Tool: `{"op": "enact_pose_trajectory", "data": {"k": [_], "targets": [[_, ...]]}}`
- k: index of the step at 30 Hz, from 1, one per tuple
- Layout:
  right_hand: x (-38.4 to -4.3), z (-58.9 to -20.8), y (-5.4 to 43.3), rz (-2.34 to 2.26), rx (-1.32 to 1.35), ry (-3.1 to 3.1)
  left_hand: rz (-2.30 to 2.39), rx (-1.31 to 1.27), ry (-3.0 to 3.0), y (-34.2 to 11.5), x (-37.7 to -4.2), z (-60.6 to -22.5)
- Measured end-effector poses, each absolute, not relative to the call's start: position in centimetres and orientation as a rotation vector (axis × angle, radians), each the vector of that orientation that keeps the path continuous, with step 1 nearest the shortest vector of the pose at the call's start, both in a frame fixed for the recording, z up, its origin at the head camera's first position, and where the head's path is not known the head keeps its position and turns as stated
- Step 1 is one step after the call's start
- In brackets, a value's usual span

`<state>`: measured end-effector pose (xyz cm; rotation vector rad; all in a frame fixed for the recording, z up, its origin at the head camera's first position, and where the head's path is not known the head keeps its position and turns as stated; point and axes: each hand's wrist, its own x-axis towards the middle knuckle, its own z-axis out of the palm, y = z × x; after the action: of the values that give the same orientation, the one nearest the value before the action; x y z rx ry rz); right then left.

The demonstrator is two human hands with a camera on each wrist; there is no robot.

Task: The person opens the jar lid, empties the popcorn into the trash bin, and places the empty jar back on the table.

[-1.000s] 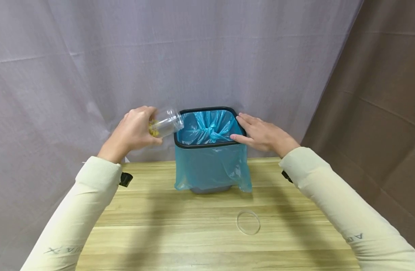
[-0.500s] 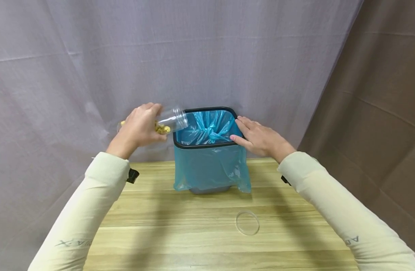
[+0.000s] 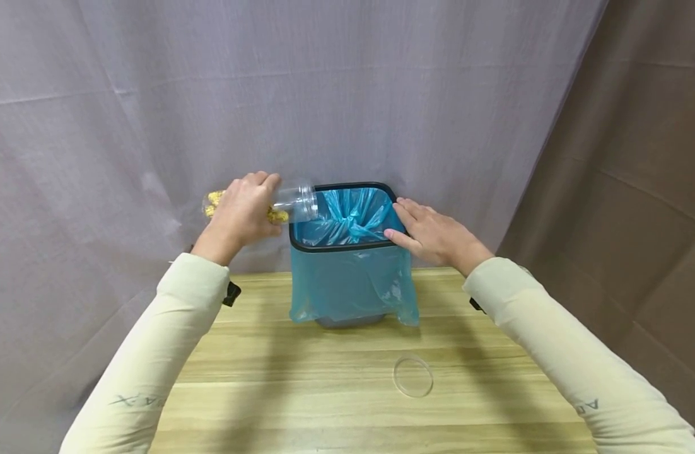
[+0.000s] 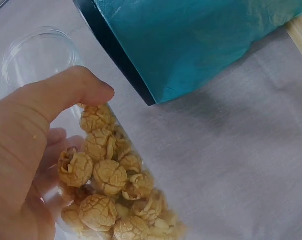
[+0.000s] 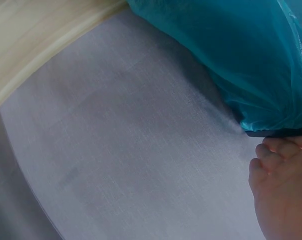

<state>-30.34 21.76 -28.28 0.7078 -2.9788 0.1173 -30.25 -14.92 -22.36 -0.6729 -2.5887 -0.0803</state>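
My left hand [image 3: 242, 217] grips a clear plastic jar [image 3: 293, 203] lying almost level, its open mouth over the left rim of a bin. Yellow popcorn [image 4: 108, 175] fills the jar's lower part under my thumb [image 4: 65, 92]. The bin [image 3: 347, 249] is black-rimmed, lined with a blue bag [image 4: 191, 40], and stands at the table's far edge. My right hand [image 3: 429, 233] rests with straight fingers on the bin's right rim [image 5: 271, 133], thumb on the front edge.
A clear round lid [image 3: 413, 376] lies flat on the wooden table [image 3: 336, 403] in front of the bin, to the right. A grey cloth backdrop [image 3: 268, 94] hangs behind, with a brown cloth [image 3: 637, 157] at the right.
My left hand has raised the jar's base and pushed its mouth farther over the bin's rim, so the jar is now nearly level. My right hand has stayed on the rim.
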Motion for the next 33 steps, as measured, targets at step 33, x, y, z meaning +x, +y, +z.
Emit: {"op": "enact_pose_trajectory", "data": {"k": [33], "targets": [[-30.6, -28.4, 21.5, 0.084, 0.712, -2.964, 0.214, -0.748, -2.377, -12.9, -31.1, -22.9]]}}
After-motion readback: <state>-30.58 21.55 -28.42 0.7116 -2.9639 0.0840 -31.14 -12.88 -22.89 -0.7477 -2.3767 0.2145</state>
